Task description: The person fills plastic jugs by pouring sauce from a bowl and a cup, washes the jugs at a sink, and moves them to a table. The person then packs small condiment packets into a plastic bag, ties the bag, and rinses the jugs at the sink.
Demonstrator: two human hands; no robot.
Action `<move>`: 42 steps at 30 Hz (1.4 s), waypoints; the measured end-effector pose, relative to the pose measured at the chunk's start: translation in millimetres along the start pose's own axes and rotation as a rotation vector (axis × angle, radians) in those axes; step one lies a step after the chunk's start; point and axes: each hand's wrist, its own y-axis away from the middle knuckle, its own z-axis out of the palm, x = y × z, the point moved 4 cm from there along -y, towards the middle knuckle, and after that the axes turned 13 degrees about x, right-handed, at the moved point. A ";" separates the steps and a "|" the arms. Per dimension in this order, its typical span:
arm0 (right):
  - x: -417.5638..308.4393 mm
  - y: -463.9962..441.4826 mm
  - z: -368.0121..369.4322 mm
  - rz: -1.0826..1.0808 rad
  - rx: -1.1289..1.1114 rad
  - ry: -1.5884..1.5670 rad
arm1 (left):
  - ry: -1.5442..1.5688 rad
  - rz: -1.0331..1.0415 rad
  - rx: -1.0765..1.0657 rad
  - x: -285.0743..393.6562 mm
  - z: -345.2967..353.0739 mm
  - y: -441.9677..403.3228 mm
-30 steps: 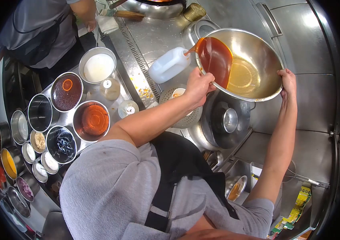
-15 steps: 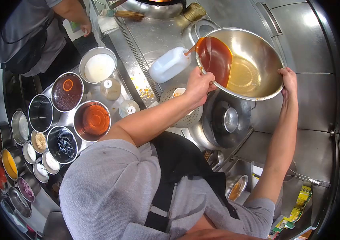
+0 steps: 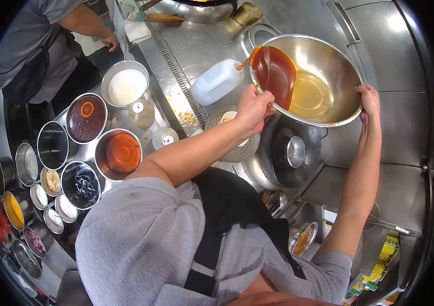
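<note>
L hand [image 3: 254, 110] is clamped on the bowl's rim near its low side. R hand [image 3: 368, 105] is clamped on the right rim, prob. to keep that side up. The big steel bowl [image 3: 337, 69] is held in the air, tipped left, so the red-brown sauce [image 3: 276, 76] sits at the low lip & runs out thin. The white jug [image 3: 214, 84] is on the steel counter [image 3: 201, 38], in from its L edge, w/ its mouth by the lip, prob. b/c it has to catch the sauce. Pots [image 3: 51, 145] stand past that edge, prob. for quick reach.

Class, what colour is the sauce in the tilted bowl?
The sauce in the bowl is reddish-brown, seen best in the head view.
</note>
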 end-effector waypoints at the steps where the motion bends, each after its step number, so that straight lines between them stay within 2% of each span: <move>1: 0.1 -1.0 -0.7 0.000 0.000 0.001 | 0.016 -0.004 -0.018 0.4 0.1 -0.3; 33: -12.9 4.0 3.1 -0.055 0.029 0.022 | 0.008 -0.002 0.009 0.3 1.0 2.0; 42: -18.3 7.0 4.1 -0.052 0.018 0.024 | 0.038 0.006 -0.038 0.4 1.0 1.0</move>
